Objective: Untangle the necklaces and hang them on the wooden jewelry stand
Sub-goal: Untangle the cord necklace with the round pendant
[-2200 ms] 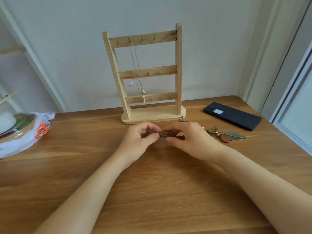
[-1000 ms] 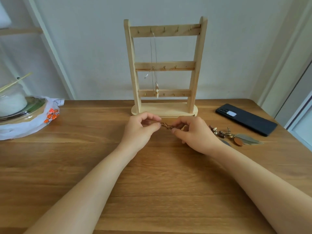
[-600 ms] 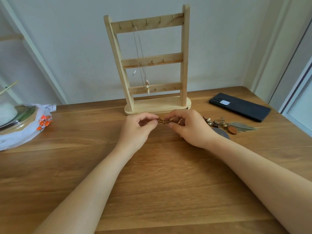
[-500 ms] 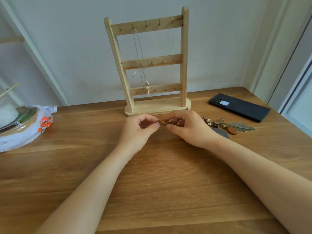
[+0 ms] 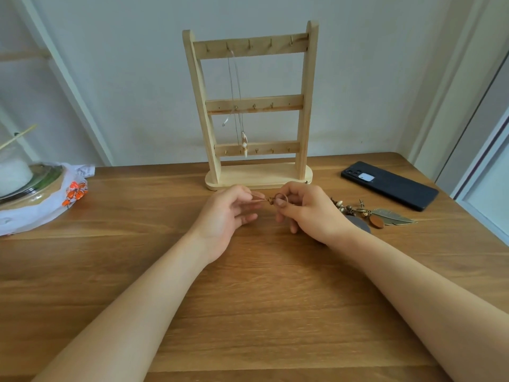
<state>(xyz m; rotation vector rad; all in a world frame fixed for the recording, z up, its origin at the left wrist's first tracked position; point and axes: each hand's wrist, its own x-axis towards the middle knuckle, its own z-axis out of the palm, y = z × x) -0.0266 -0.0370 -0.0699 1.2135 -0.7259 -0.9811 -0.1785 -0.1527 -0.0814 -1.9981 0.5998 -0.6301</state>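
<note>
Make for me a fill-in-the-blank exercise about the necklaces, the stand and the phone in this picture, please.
The thin necklace hangs from the ____ bar of the wooden jewelry stand.
The black phone lies to the ____ of the stand.
The right hand pinches a cord necklace of ____ colour.
Missing words: top, right, brown.

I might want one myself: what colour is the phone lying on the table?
The phone is black, with a small pale patch; the head view shows it.
</note>
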